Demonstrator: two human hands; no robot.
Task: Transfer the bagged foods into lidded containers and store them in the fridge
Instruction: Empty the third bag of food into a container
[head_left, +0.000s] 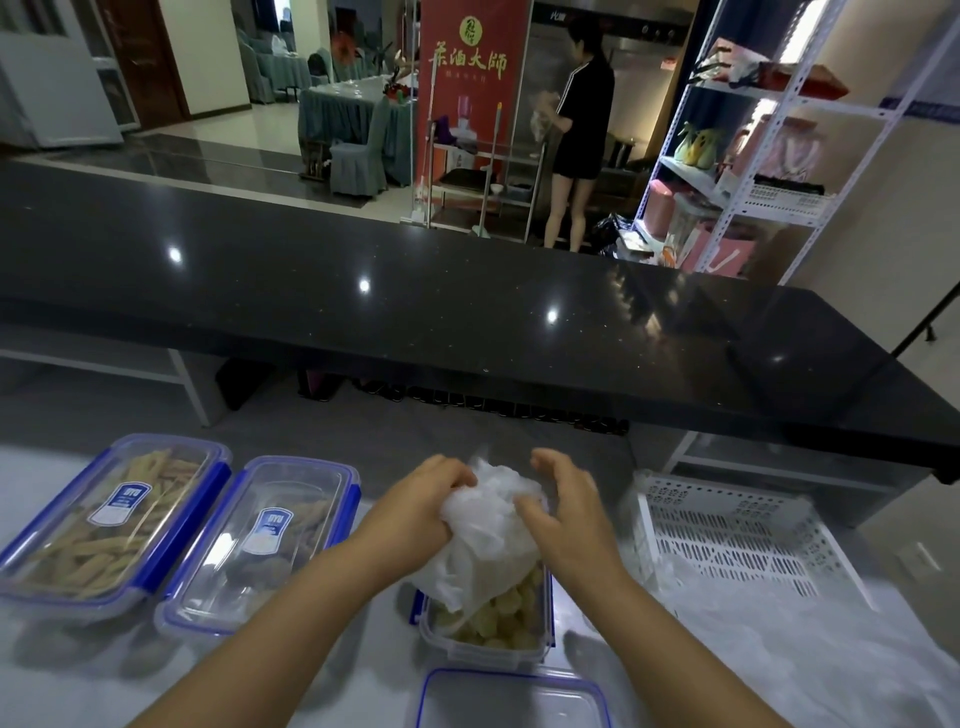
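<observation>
Left hand (426, 499) and right hand (566, 504) both grip the plastic bag (488, 525) over the open container (488, 618); lid (511, 699) at 6 o'clock.

Near counter (332, 675): two lidded containers side by side at left, outer one (111, 519) and inner one (260, 540). Open container (488, 618) at centre, food in it, bag (488, 535) over its far end. Left hand (426, 506) on the bag's left side, right hand (566, 512) on its right. Loose lid (514, 699) in front of the open container. Basket (737, 535) to the right. Long counter (415, 301) behind, across a gap. Beyond it a person (576, 124) at a cart (483, 171), shelf rack (753, 150) to the right.
</observation>
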